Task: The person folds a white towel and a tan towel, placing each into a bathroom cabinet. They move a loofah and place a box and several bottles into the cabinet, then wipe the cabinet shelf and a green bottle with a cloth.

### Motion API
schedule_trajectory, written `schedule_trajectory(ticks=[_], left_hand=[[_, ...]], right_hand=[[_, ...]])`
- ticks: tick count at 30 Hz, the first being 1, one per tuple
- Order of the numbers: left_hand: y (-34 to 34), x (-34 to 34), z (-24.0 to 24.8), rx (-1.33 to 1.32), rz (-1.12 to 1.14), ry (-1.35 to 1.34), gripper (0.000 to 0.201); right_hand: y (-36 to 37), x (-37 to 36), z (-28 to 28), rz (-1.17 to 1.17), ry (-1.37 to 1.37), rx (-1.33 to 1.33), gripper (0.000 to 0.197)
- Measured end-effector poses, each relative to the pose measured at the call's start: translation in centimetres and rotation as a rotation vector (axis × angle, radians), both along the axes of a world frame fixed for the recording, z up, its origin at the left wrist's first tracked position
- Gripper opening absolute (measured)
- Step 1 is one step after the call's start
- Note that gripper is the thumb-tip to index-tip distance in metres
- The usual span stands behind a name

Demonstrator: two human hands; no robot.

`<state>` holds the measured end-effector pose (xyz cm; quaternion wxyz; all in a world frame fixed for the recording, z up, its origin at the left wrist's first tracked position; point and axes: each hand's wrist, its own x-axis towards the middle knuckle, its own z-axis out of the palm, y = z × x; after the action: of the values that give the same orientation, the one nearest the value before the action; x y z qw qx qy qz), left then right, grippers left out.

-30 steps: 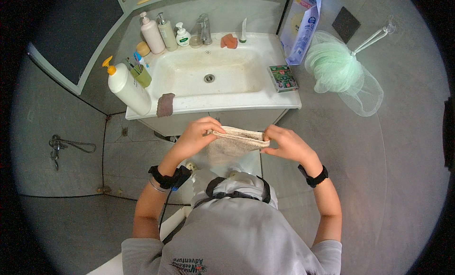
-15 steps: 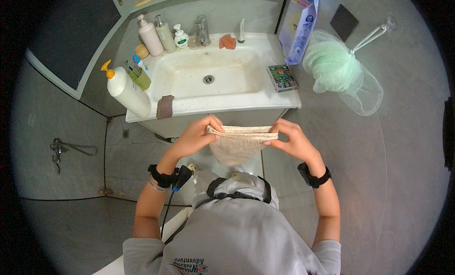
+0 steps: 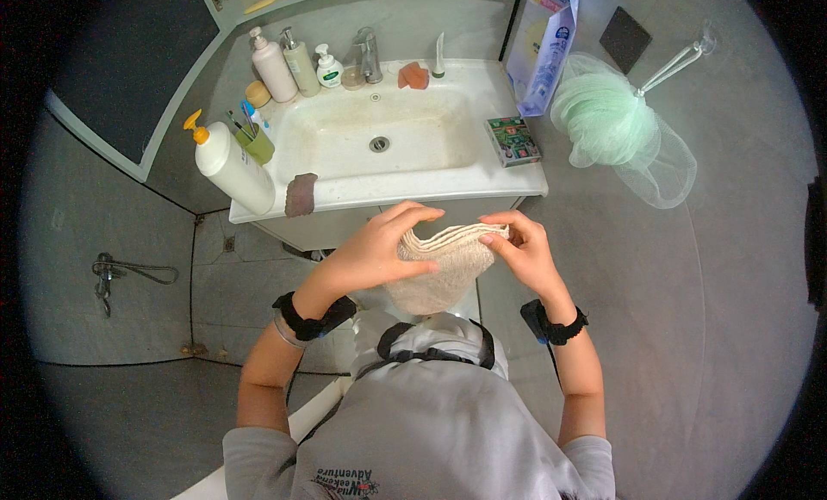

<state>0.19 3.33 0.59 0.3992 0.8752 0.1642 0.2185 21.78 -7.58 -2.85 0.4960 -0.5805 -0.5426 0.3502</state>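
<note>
A beige, terry-like towel [image 3: 435, 280], folded in layers with pale hemmed edges at the top, hangs in front of the basin's near edge. My right hand [image 3: 521, 246] pinches its upper right corner between thumb and fingers. At the towel's left end, my left hand [image 3: 379, 248] is open: thumb and forefinger are spread wide apart, the thumb lying across the near face and the forefinger beyond the top edge. The towel's top sags in a curve toward the left hand, its lower part hanging loose.
Ahead is a white washbasin [image 3: 323, 147]. Along its left and back stand a large pump bottle [image 3: 233, 168], a green cup [image 3: 255, 143] with toothbrushes, more bottles and a tap [image 3: 369, 56]. A brown cloth [image 3: 300, 195] drapes the front rim; a patterned box [image 3: 513, 142] sits right.
My left hand has loosened its pinch and spread its fingers, shifting right. The towel's taut top edge now sags and shows more layers. My right hand still pinches its corner.
</note>
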Motion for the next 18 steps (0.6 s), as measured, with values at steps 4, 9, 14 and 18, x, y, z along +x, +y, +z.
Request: schedule_trajectory(ticks=[4,9,14,18], left_hand=[[0.3,0.4,0.5,-0.051,-0.055,0.124,0.03],[-0.4,0.6,3.6,-0.154,-0.022,-0.052,0.023],[0.4,0.6,6.1,-0.283,-0.015,-0.026,0.018],[2.8,0.5,6.9,-0.5,0.015,0.048,0.029]], right_hand=[[-0.3,-0.3,0.0,-0.03,0.111,0.09,0.034],[-0.3,0.4,-1.8,0.159,0.343,0.171,0.068],[-0.8,-1.4,-4.3,0.232,0.206,-0.178,0.059],[-1.3,-1.3,-2.8,0.315,0.269,-0.224,0.048]])
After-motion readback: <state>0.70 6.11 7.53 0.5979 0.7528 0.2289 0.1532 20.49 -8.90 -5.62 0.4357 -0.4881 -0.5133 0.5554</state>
